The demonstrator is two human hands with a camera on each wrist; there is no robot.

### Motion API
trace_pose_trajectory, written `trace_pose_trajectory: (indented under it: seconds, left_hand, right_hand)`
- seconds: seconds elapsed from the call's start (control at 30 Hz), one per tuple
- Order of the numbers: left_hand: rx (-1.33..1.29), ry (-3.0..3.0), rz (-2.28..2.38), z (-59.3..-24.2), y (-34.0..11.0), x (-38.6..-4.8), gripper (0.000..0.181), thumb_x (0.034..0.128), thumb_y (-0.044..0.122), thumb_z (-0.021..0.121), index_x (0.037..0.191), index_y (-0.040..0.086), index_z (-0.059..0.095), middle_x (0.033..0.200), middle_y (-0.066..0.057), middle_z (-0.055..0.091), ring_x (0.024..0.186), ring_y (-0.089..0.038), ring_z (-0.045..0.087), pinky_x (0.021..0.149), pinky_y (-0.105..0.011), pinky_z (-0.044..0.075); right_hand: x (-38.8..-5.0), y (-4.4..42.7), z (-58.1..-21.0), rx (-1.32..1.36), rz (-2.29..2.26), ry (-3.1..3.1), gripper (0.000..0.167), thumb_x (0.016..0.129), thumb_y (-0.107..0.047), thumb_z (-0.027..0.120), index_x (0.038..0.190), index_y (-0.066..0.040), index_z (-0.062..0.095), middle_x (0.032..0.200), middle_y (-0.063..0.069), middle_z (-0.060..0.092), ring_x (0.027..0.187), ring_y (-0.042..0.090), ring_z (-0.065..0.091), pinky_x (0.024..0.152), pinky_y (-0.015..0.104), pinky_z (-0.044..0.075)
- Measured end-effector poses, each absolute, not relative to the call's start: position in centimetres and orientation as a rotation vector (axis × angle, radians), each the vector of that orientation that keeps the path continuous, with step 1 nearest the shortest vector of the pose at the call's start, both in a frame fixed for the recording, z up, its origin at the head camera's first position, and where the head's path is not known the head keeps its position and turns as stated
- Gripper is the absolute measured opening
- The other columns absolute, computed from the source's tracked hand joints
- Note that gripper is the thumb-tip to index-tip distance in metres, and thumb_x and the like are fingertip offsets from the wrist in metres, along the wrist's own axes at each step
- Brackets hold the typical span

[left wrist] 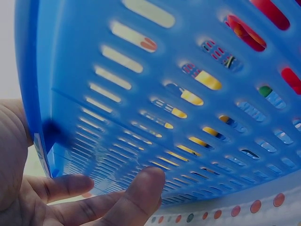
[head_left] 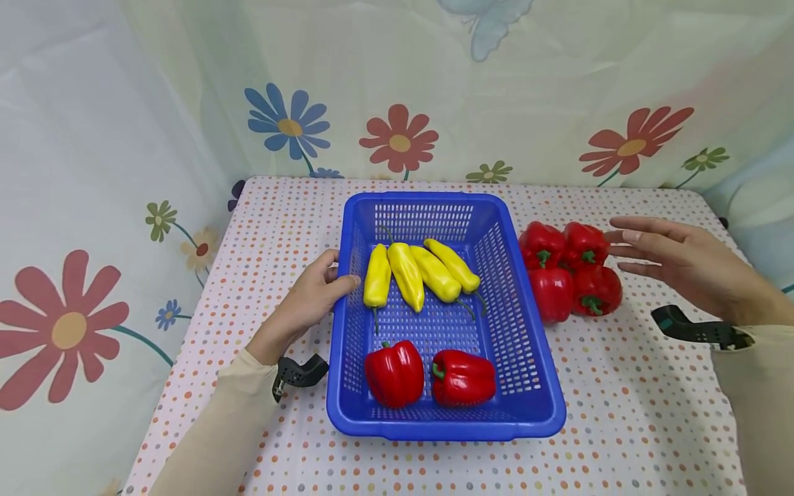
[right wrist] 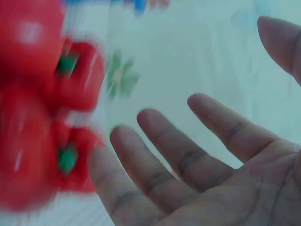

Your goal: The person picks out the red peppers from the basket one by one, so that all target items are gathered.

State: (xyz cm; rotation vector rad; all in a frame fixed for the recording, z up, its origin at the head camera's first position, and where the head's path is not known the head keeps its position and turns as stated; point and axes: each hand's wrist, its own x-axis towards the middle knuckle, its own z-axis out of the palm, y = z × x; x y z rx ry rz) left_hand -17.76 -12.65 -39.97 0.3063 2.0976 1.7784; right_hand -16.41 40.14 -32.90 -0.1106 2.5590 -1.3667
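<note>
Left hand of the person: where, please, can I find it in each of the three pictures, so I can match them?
Head: left hand left of centre, at the left rim of the blue basket.
Left wrist: lower left, close to the basket's slotted wall.
Right wrist: not in it.
Shared landmark: the blue basket, in the head and left wrist views.

And there's nothing to read out here: not a word, label, brand or number legible on the blue plastic basket (head_left: 446, 432), the yellow peppers (head_left: 406, 275), the red bell peppers (head_left: 395, 374), the polka-dot worktop (head_left: 620, 413) or the flower-print backdrop (head_left: 527, 131).
</note>
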Motion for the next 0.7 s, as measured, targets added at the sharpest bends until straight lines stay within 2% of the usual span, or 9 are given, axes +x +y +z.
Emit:
trace_pose_trajectory:
  seconds: [0.13,0.37,0.43,0.6,0.7]
  left_hand:
    - [0.305,2.102,1.781,-39.9,-12.6,-17.7,0.047,0.1042,0.017,0.056,0.146,0.000,0.041,0.114,-0.029,0.070,0.085,-0.038,0.077,0.070,-0.042,0.067]
    - [0.286,2.087,1.785,-39.9,-12.5,-17.7,0.047,0.1042,0.017,0.056,0.146,0.000,0.041,0.117,-0.029,0.069,0.089,-0.041,0.077,0.071,-0.043,0.067]
    - [0.286,2.087,1.785,-39.9,-12.5,-17.7,0.047,0.1042,0.017,0.055,0.145,0.000,0.041,0.117,-0.029,0.070,0.089,-0.042,0.077,0.070,-0.043,0.067]
    - [0.296,2.095,1.785,-39.8,-12.5,-17.8,0.046,0.1041,0.017,0.055,0.143,-0.002,0.042,0.114,-0.029,0.070,0.087,-0.041,0.077,0.070,-0.043,0.067]
    - [0.302,2.101,1.783,-39.8,-12.6,-17.7,0.046,0.1041,0.017,0.055,0.143,-0.003,0.041,0.113,-0.030,0.070,0.085,-0.039,0.077,0.069,-0.042,0.067]
  right_hand:
    - [-16.3,36.7,-31.2,-0.235,-1.350,2.529,0.043,0.110,-0.012,0.048,0.152,-0.024,0.050,0.136,-0.016,0.060,0.115,0.002,0.066,0.085,0.019,0.060]
    - [-15.4,30.6,-30.2,-0.369,-1.266,2.364,0.048,0.103,-0.014,0.062,0.150,-0.012,0.053,0.144,0.006,0.061,0.116,0.015,0.071,0.088,0.040,0.064]
    - [-15.2,28.9,-30.1,-0.400,-1.262,2.282,0.050,0.102,-0.015,0.064,0.149,-0.006,0.052,0.147,0.014,0.059,0.121,0.022,0.069,0.090,0.043,0.064]
    - [-15.0,25.4,-30.4,-0.455,-1.221,2.115,0.055,0.099,-0.023,0.069,0.148,-0.004,0.053,0.146,0.020,0.059,0.130,0.039,0.062,0.093,0.046,0.063]
    - [-15.0,23.8,-31.0,-0.485,-1.163,2.072,0.055,0.098,-0.028,0.071,0.146,-0.006,0.056,0.143,0.019,0.061,0.129,0.037,0.061,0.094,0.046,0.062]
